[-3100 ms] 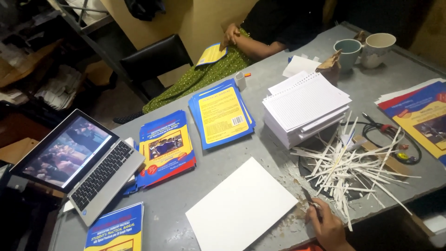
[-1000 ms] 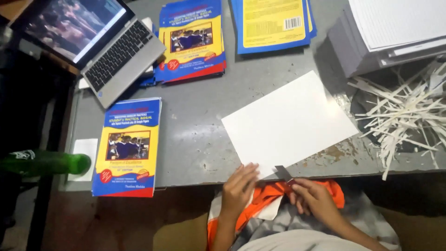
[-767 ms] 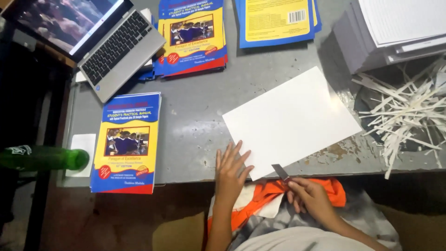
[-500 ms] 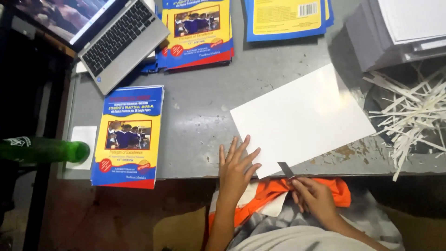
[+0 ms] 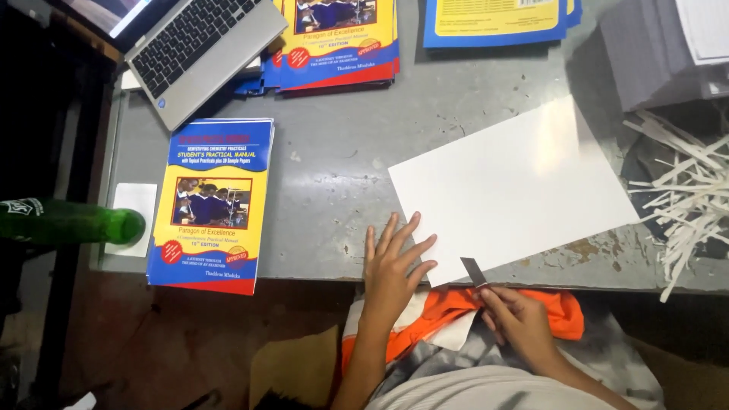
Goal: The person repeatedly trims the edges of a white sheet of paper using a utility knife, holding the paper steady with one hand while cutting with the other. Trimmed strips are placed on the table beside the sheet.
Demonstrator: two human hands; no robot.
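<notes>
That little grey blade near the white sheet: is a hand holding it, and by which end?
Yes. The right hand pinches the blade by its lower end. The left hand holds nothing, lying flat.

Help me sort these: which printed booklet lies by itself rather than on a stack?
The blue-and-yellow booklet at the table's near left edge, beside the green bottle. The other booklets are stacked farther back.

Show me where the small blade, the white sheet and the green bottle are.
small blade (image 5: 472, 270), head view, on the flat grey metal just above the right hand's fingertips.
white sheet (image 5: 516, 190), head view, on its bare middle.
green bottle (image 5: 68, 224), head view, on the glass body near its right end.
</notes>
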